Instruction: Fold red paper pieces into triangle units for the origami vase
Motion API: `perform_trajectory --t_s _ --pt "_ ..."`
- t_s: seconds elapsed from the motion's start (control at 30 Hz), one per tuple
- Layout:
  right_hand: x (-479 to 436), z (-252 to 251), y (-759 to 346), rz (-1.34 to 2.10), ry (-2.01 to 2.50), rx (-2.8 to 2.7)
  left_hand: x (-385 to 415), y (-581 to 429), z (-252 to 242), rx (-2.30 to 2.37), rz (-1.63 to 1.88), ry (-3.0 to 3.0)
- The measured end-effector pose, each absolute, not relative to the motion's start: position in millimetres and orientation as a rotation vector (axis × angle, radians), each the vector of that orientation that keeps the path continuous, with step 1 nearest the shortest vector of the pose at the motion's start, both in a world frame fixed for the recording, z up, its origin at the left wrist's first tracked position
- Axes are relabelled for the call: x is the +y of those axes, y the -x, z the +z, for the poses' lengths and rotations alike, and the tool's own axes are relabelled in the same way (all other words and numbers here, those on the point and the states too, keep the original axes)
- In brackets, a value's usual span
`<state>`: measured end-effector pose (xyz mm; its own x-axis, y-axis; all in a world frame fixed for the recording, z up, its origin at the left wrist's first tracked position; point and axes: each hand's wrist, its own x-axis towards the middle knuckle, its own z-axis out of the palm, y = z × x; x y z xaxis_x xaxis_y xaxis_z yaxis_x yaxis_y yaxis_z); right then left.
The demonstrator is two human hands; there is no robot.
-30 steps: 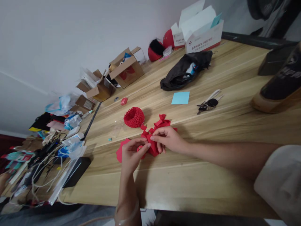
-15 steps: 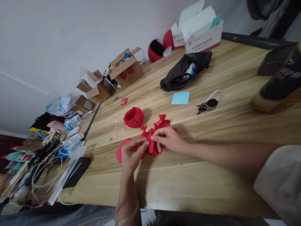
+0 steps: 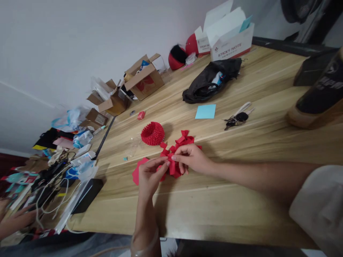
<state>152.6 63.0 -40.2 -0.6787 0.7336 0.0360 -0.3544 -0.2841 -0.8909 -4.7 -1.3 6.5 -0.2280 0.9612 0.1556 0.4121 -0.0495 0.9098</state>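
Note:
Both my hands meet over a heap of red folded paper pieces [image 3: 177,171] on the wooden table. With thumb and forefinger my left hand [image 3: 151,171] pinches one side of a small red paper piece [image 3: 170,157]. Opposite it, my right hand [image 3: 191,157] pinches the other side, its remaining fingers curled near the heap. The held piece is partly hidden by my fingertips. Flat red paper [image 3: 139,170] lies beside my left hand. Just beyond the heap stands a round red bowl shape [image 3: 152,134] built from many folded paper points.
A blue paper square [image 3: 205,111], keys [image 3: 237,119] and a black bag [image 3: 211,81] lie farther back. At right stands a dark bottle [image 3: 318,94]. Cardboard boxes [image 3: 146,82] line the wall. Cables and clutter cover the left table, where another person's arm [image 3: 18,223] reaches in.
My hands stay almost in place, still pinching the red paper piece. At the lower left, another person's arm has come farther into view.

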Motion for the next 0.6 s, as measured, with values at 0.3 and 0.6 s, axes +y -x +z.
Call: perform_trajectory --t_s 0.3,0.6 --pt "61.1 -38.0 -153.5 1.945 0.535 -1.261 -1.2 5.9 7.9 1.677 1.222 -1.558" --pt "62.1 -39.1 -153.1 1.907 0.581 -1.257 -0.5 4.1 10.6 1.673 1.234 -1.578"
